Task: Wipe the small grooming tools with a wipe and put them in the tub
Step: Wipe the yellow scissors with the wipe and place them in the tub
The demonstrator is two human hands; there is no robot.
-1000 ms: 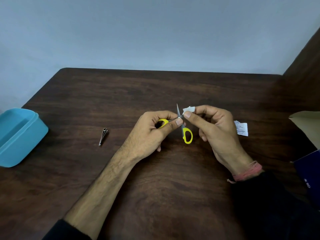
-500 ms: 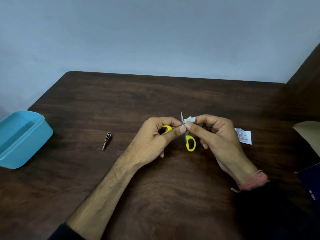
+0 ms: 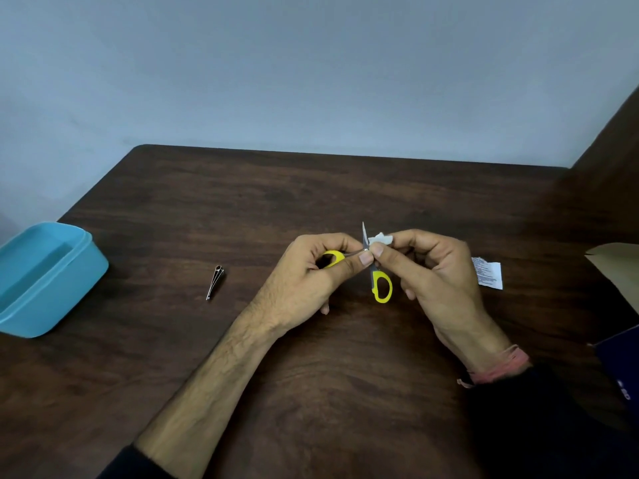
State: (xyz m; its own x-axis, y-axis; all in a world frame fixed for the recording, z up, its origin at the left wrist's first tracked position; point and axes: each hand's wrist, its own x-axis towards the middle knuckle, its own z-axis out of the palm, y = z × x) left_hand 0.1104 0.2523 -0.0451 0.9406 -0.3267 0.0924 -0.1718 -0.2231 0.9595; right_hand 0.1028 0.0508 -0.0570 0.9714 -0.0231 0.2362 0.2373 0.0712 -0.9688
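Your dark sleeves enter over the near edge of the desk point(image 3: 311, 392), and a pink band point(image 3: 501, 366) sits on your right wrist. Your two hands meet above the middle of the desk. Your left hand point(image 3: 311, 274) curls its fingers round one yellow handle of the scissors point(image 3: 381, 288), so its grip is closed on them; the other yellow loop hangs free between your hands, and one blade points up and away from you. Your right hand point(image 3: 435, 271) pinches a small white wipe point(image 3: 380, 239) between thumb and fingers, pressed against the scissors where the blades cross. A small printed sachet point(image 3: 487, 273) lies flat just beyond your right hand, toward the right edge. A metal nail clipper point(image 3: 215, 282) lies alone on the desk to the left of your left hand, well apart from it. Further left, the blue tub point(image 3: 48, 278) sits at the left edge, open side up. At the right edge you have a brown box flap point(image 3: 615, 261) and a dark blue packet point(image 3: 619, 364).
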